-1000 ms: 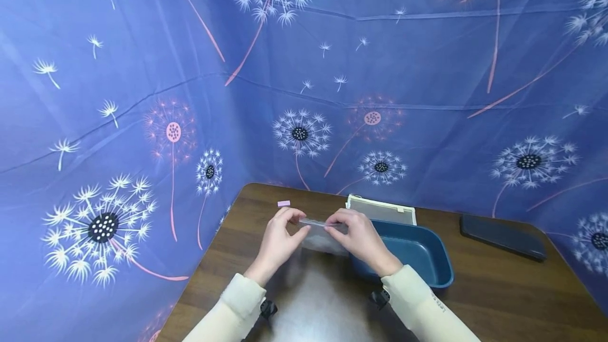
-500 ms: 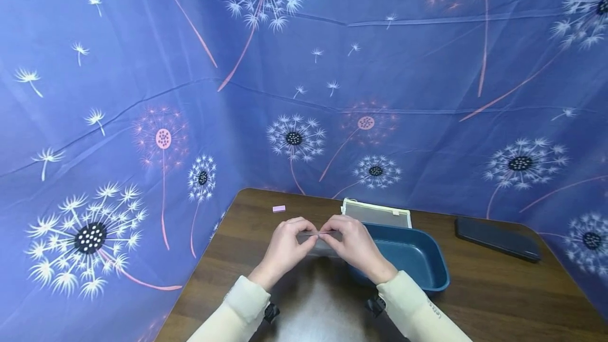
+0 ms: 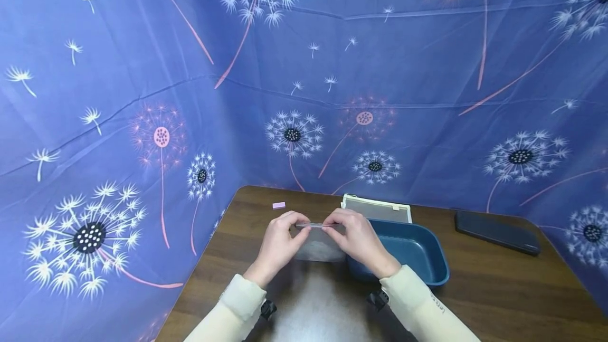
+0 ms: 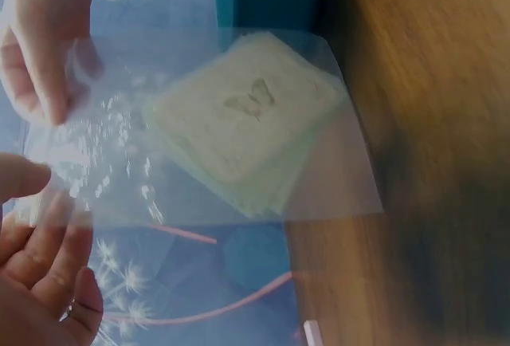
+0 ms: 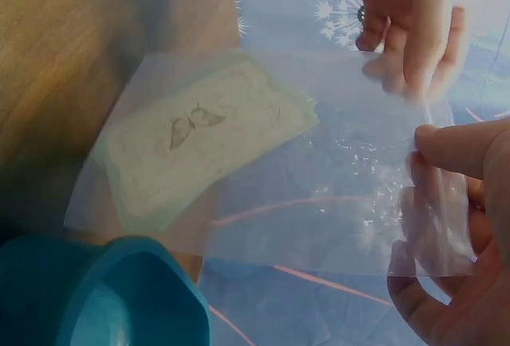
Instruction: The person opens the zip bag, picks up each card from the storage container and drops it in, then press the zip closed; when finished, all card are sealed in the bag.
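Observation:
A clear zip bag (image 3: 319,251) hangs from both hands above the table. Through its plastic shows a stack of square, thin sheets (image 4: 247,111), cream on top with a butterfly print and pale green at the edges, lying askew in the lower part. My left hand (image 3: 279,243) pinches the bag's zip edge at its left end between thumb and fingers. At the right end, my right hand (image 3: 358,237) pinches the same edge. The zip strip (image 5: 434,194) runs straight between the two grips.
A blue plastic tub (image 3: 427,257) stands just right of the bag. Behind it lies a mesh zip pouch (image 3: 377,209) with a cream border. A small pink block (image 3: 278,205) is at the back left, and a dark flat case (image 3: 496,233) at the back right. Patterned blue cloth (image 3: 418,94) hangs behind the table.
Half a second ago the fingertips met at the middle of the bag's edge; now they are apart again, with the edge stretched between them. The head view has shifted slightly.

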A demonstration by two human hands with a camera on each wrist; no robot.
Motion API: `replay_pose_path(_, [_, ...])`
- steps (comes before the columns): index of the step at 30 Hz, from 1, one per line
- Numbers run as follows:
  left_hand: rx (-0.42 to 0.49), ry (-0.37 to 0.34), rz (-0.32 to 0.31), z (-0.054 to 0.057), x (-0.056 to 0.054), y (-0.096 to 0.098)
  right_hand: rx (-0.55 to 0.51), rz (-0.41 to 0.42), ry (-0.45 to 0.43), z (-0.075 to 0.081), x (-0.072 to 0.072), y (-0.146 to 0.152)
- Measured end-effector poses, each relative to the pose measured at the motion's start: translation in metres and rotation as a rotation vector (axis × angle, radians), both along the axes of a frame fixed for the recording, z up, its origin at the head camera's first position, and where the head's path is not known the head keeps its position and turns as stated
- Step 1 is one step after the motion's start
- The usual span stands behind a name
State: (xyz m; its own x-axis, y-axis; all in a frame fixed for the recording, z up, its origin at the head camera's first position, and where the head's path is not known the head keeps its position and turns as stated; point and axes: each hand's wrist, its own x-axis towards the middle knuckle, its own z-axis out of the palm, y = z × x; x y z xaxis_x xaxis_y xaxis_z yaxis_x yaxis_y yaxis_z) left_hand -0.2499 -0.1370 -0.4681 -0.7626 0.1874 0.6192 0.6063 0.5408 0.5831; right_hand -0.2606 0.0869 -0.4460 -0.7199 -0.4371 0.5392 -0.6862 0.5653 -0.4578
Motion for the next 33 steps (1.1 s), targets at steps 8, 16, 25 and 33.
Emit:
replay_pose_path(8, [0.066,0.003,0.006,-0.001,0.001,-0.014,0.065,-0.036,0.016,0.006,-0.002,-0.002])
replay_pose_path(16, [0.019,0.039,-0.013,0.002,0.004,-0.015,0.154,-0.012,0.105,0.012,-0.005,-0.032])
replay_pose_path(25, [-0.019,0.127,0.003,0.003,0.003,-0.01,0.177,0.015,0.141,0.017,-0.004,-0.041])
replay_pose_path(33, [-0.041,0.173,0.029,0.003,0.006,-0.008,0.178,0.028,0.167,0.018,-0.005,-0.04])
